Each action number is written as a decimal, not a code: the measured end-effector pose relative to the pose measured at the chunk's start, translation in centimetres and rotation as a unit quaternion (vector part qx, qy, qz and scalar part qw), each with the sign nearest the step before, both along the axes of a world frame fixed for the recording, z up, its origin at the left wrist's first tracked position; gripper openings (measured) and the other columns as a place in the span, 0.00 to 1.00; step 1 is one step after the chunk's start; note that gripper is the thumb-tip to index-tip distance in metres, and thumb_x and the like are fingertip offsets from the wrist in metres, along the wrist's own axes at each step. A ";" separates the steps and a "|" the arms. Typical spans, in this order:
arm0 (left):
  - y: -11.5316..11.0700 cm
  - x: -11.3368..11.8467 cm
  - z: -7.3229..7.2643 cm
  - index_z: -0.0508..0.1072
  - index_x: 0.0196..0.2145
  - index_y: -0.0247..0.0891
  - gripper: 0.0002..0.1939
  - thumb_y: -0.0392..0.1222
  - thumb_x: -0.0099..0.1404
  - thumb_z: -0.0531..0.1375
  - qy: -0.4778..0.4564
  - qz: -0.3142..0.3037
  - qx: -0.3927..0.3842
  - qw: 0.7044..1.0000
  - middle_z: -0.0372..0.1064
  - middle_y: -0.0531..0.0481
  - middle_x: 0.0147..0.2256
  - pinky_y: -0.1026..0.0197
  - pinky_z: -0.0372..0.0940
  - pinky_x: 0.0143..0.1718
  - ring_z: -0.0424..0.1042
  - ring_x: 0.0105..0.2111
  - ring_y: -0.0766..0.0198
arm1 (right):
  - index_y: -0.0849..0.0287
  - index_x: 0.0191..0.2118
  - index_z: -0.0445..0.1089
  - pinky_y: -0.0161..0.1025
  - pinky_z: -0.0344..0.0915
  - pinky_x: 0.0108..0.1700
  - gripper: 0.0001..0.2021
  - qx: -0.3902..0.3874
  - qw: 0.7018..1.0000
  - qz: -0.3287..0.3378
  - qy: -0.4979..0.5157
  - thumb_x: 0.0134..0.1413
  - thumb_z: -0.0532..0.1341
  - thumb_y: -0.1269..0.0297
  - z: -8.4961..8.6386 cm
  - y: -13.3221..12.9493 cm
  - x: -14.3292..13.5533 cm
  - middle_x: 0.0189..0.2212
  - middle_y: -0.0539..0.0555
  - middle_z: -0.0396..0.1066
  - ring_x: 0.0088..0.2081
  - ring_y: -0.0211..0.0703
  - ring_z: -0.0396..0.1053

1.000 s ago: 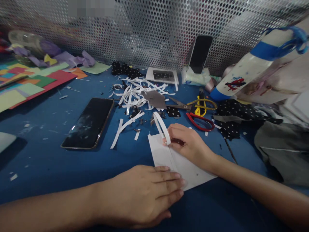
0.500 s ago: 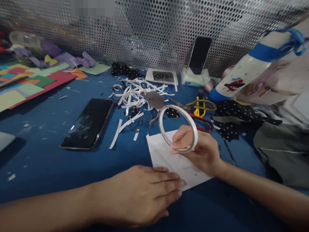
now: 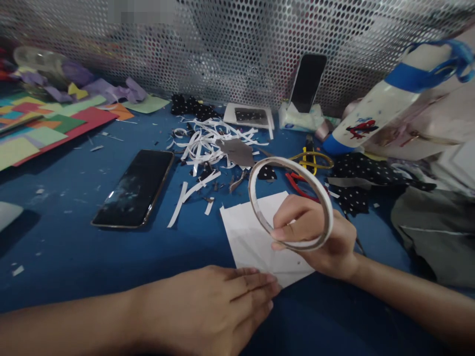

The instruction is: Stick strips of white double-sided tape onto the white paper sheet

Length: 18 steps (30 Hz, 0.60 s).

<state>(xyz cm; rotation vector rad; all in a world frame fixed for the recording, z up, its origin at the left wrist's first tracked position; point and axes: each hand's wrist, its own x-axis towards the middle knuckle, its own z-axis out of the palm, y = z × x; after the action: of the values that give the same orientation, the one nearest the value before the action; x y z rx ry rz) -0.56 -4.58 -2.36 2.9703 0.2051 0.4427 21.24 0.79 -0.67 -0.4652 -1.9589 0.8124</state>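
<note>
White tape roll (image 3: 327,210), thin and round

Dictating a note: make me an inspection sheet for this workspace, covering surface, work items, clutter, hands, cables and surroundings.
Surface: blue table, littered with small scraps.
Work items: white tape roll held above white paper.
Clutter: white strips heaped behind the paper; phone lying flat; scissors partly hidden by the roll; coloured sheets at far left.
Hands: left hand flat, fingers on the paper's near edge; right hand pinching the roll.
Cables: nothing seen.
Surroundings: perforated panel behind; bottle at right.
</note>
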 end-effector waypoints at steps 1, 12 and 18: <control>0.0 0.0 0.0 0.70 0.53 0.27 0.20 0.36 0.71 0.46 0.000 0.001 -0.002 1.000 0.68 0.41 0.55 0.63 0.65 0.55 0.69 0.55 0.59 | 0.53 0.41 0.74 0.40 0.70 0.33 0.11 0.002 1.000 0.002 -0.004 0.53 0.65 0.75 0.1 0.0 0.0 0.33 0.51 0.72 0.32 0.40 0.71; 0.1 0.1 -0.1 0.72 0.52 0.27 0.22 0.34 0.71 0.42 -0.010 -0.011 0.016 1.000 0.69 0.43 0.54 0.62 0.65 0.56 0.68 0.55 0.59 | 0.58 0.33 0.69 0.37 0.66 0.35 0.04 -0.179 0.968 -0.077 -0.157 0.56 0.64 0.65 -1.5 2.5 -2.1 0.31 0.50 0.70 0.34 0.40 0.68; 0.1 0.1 -0.2 0.73 0.51 0.27 0.23 0.34 0.72 0.41 -0.022 -0.011 0.016 1.000 0.70 0.44 0.54 0.61 0.64 0.55 0.68 0.55 0.59 | 0.58 0.32 0.68 0.35 0.59 0.31 0.04 -0.142 0.964 -0.078 -0.210 0.58 0.62 0.68 -1.5 2.5 -2.2 0.30 0.48 0.67 0.32 0.37 0.64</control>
<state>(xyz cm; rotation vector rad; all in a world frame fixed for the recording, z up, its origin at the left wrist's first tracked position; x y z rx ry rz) -0.49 -4.44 -2.52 2.9869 0.1633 0.5138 19.01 3.30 -2.16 -1.0191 -2.1593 0.9545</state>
